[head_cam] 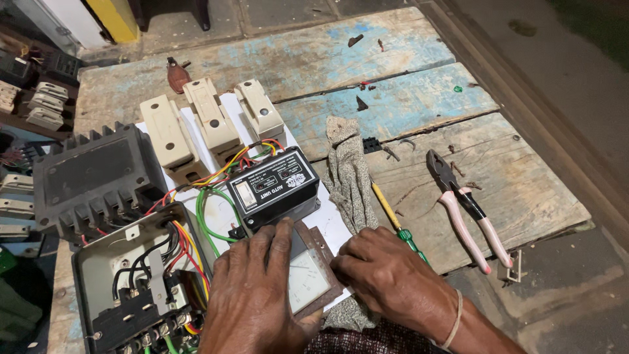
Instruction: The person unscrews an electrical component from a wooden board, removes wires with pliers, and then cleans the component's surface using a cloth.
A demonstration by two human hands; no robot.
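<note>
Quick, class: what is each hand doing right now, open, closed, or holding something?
Left hand: closed on the square panel meter.
Right hand: gripping the same meter's right edge.

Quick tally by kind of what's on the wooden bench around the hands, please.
Cream switch blocks on the white board: 3
Black boxes: 2, finned housing, small control unit
Square panel meter, held by left hand and right hand: 1
Pliers: 1
Screwdriver: 1
Cloth: 1
Total: 9

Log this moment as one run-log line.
left hand: holds square panel meter | right hand: grips meter's right edge | black control unit: behind meter | pliers: lying apart, right | screwdriver: beside right hand
</note>
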